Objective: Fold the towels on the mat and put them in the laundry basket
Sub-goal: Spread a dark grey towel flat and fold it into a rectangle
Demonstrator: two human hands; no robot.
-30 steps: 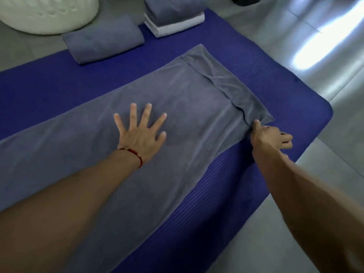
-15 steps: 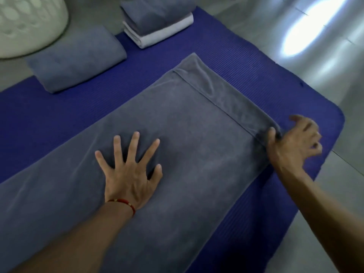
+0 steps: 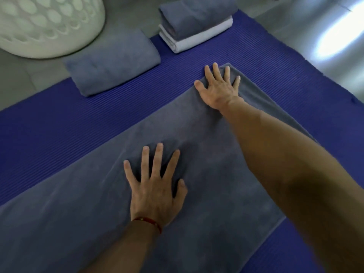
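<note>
- A grey towel (image 3: 206, 174) lies spread along the blue mat (image 3: 69, 123), under both of our hands.
- Our left hand (image 3: 157, 190), fingers splayed wide, presses flat on the towel's middle.
- Our right hand (image 3: 218, 87), fingers straight and spread, lies flat on the towel's far corner.
- Beyond the hands sit a folded grey towel (image 3: 114, 69) and a stack of folded towels (image 3: 195, 24), grey atop white.
- Far left of both hands stands the white laundry basket (image 3: 47, 24), on the floor.
</note>
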